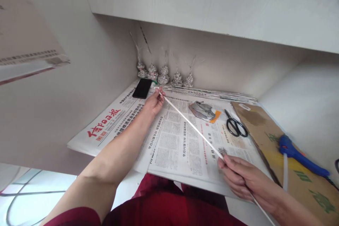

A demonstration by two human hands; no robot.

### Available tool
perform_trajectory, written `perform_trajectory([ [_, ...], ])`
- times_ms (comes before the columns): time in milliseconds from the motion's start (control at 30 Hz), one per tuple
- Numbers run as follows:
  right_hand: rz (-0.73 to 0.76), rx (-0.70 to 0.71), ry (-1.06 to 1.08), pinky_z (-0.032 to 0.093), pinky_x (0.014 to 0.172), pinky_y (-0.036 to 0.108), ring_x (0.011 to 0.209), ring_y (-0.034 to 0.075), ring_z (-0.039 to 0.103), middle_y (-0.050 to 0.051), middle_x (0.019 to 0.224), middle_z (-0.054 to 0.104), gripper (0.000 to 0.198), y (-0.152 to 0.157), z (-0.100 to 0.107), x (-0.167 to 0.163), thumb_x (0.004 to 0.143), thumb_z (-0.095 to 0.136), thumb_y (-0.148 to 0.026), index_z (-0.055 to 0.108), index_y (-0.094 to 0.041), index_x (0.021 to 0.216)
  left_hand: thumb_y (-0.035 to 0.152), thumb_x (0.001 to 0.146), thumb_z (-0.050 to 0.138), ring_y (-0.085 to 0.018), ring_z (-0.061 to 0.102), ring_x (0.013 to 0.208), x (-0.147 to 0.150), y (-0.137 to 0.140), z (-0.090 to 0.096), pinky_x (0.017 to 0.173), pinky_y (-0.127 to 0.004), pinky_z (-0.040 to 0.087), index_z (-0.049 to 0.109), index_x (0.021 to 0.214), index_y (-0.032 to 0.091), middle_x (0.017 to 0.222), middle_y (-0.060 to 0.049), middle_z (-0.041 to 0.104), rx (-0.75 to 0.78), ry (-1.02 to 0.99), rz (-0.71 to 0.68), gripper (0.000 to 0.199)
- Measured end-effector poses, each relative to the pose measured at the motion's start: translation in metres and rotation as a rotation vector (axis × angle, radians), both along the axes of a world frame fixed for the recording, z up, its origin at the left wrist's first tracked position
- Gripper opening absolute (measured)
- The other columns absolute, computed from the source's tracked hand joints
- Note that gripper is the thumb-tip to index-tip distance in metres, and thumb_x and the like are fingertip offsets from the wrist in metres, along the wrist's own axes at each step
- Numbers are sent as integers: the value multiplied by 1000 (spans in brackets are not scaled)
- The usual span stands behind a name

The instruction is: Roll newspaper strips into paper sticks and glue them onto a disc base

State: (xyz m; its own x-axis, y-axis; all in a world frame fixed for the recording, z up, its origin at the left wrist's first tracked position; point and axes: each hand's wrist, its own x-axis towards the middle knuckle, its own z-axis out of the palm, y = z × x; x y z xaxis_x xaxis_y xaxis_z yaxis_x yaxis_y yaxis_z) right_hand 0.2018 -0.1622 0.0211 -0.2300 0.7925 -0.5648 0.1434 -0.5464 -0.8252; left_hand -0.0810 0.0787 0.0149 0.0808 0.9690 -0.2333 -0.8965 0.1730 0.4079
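Stretching diagonally b/w both hands, a thin white rod (190, 123) hangs over the newspapers (169, 148), running from upper L to lower R. L hand (155, 101) pinches the rod nr its far end b/w thumb & fingertips, w/ a short bit of white showing just past them. R hand (239, 174) has its fingers curled round the rod lower down, thumb on top; the rod's near end runs on under that hand & out at the btm edge of view. Black phone (142, 88) lies just beside L hand, to its left, w/ a small green item (154, 83) next to it, too small to ID. Behind, five gourd-shaped woven pcs (164, 75) stand in a row agst the back wall, loose strands sticking up. A bundle of thin paper sticks (212, 94) lies along the back, R of L hand. Mid-R on the papers: a grey & orange pouch (202, 110), then scissors (231, 119) w/ black handles, blades pointing away, nr the edge of a cardboard sheet (265, 141). On that cardboard, beyond R hand, a blue glue gun (299, 159) w/ a whitish stick (285, 171) coming off it, pointing twd the person. Red clothing (169, 208) shows at btm ctr.
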Motion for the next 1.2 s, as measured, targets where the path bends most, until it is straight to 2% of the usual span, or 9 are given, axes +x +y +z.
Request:
perform_trajectory([
  [167, 59, -94, 134, 20, 32, 21, 32, 8, 17, -10, 44, 19, 40, -8, -3, -5, 91, 35, -58, 54, -23, 90, 20, 93, 46, -5, 56, 56, -1, 0, 1, 43, -7, 42, 62, 94, 11, 64, -1, 55, 11, -16, -24, 18],
  [400, 87, 618, -882, 37, 58, 29, 62, 19, 52, 1, 67, 54, 33, 3, -6, 3, 85, 49, -54, 56, -24, 94, 23, 93, 47, -8, 60, 58, 2, -1, -1, 46, -11, 47, 60, 86, 11, 64, -1, 58, -36, 90, 11, 19],
  [467, 85, 512, -739, 35, 53, 27, 55, 15, 46, -1, 60, 47, 34, 3, -7, 2, 89, 42, -54, 55, -23, 89, 23, 93, 46, -8, 59, 57, 3, -3, -1, 46, -11, 48, 60, 85, 11, 63, -1, 57, -22, 87, -7, 20],
  [633, -16, -66, 170, 18, 34, 20, 35, 7, 14, -10, 46, 19, 36, -7, -8, -8, 91, 38, -57, 47, -23, 80, 23, 93, 45, -5, 56, 54, 2, -5, 0, 44, -9, 45, 60, 87, 11, 62, 0, 55, 27, 2, -65, 20],
  [733, -25, -159, 385, 16, 31, 19, 32, 7, 13, -11, 42, 15, 35, -11, -9, -11, 90, 42, -56, 43, -24, 75, 23, 93, 46, -5, 55, 55, 1, -5, 1, 44, -8, 44, 61, 89, 12, 63, 0, 54, 34, -24, -86, 19],
  [833, 71, -91, 165, 26, 34, 21, 33, 8, 27, -9, 46, 28, 42, -8, -6, -13, 91, 32, -60, 50, -23, 86, 23, 93, 46, -5, 56, 55, 2, -5, 1, 44, -8, 44, 61, 88, 11, 63, -1, 54, 34, 0, -61, 20],
  [933, 139, 262, -390, 38, 50, 26, 53, 14, 49, -3, 63, 48, 39, 2, -1, -16, 90, 37, -58, 51, -24, 104, 22, 93, 47, -6, 58, 57, 4, -5, 0, 45, -9, 46, 62, 89, 11, 64, -1, 55, 22, 25, -26, 19],
  [1067, 209, 637, -984, 33, 58, 31, 61, 20, 51, 2, 67, 53, 27, 19, -5, -20, 90, 42, -47, 51, -22, 96, 22, 92, 48, -7, 59, 59, 8, -6, -1, 48, -10, 48, 63, 92, 11, 65, -2, 57, 6, 48, -49, 18],
  [1200, 168, 473, -626, 30, 50, 26, 50, 13, 41, -3, 58, 42, 33, 23, -8, -23, 93, 35, -49, 50, -22, 84, 22, 92, 48, -7, 59, 58, 7, -4, -4, 47, -10, 48, 63, 88, 9, 65, -2, 57, 22, 52, -78, 19],
])
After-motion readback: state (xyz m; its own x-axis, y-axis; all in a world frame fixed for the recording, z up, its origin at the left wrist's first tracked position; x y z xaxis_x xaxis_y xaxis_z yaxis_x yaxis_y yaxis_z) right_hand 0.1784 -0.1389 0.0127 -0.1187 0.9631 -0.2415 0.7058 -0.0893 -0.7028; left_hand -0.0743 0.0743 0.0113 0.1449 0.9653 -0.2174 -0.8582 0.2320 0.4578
